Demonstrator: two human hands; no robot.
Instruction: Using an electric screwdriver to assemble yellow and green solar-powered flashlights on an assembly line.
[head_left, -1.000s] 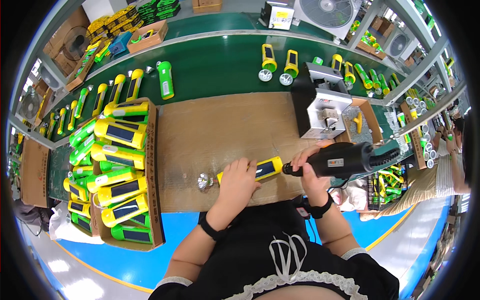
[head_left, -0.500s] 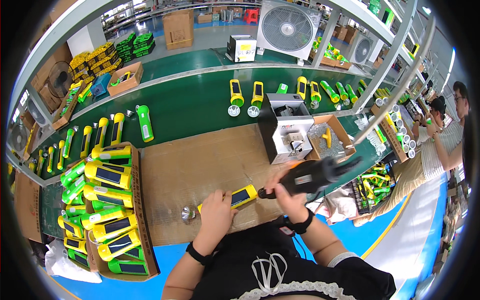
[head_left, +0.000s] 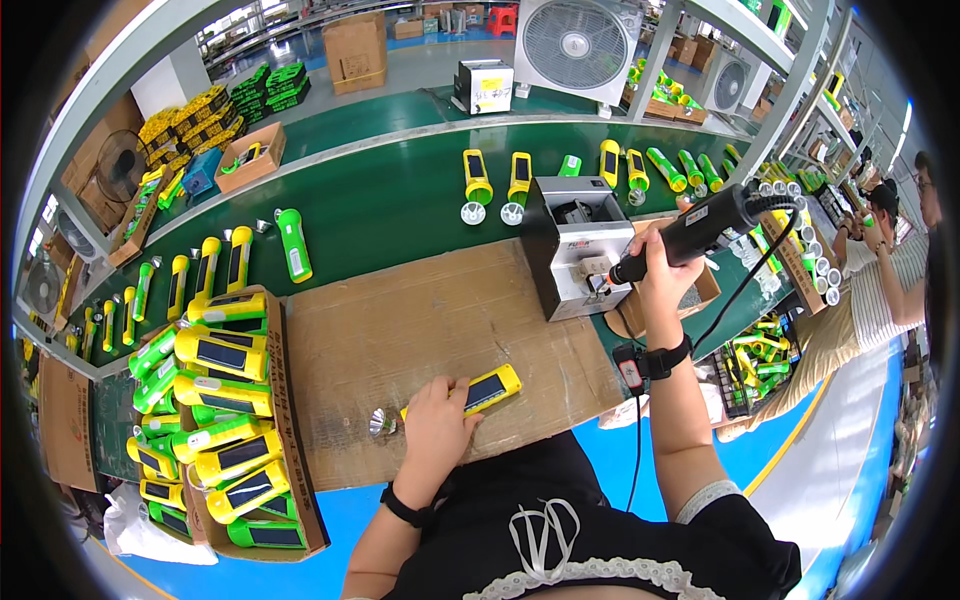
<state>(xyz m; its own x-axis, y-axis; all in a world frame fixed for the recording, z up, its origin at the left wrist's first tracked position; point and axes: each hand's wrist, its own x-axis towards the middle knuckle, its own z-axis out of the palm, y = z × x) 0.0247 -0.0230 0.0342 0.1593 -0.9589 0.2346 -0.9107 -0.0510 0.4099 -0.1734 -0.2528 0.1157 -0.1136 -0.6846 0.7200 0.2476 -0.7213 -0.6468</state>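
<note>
My left hand [head_left: 440,430] is closed around a yellow solar flashlight [head_left: 490,388] lying on a cardboard sheet [head_left: 400,310]; its dark panel faces up. Just left of that hand sits a loose silver reflector [head_left: 379,424]. Raised to the right, my right hand [head_left: 662,280] grips a black corded electric screwdriver [head_left: 700,228]. The screwdriver's tip points left, at the front of a black-and-silver screw feeder [head_left: 570,262]; whether it touches a screw there is too small to tell.
A carton [head_left: 303,440] piled with green and yellow flashlights stands at left. Beyond the sheet runs a green conveyor [head_left: 370,205] with spaced flashlights. An open box [head_left: 705,290] lies behind my right hand. The screwdriver's cord [head_left: 735,305] hangs on the right. Other people work at far right.
My right hand has moved up and away from the flashlight's end, carrying the screwdriver to the screw feeder. My left hand stays on the flashlight.
</note>
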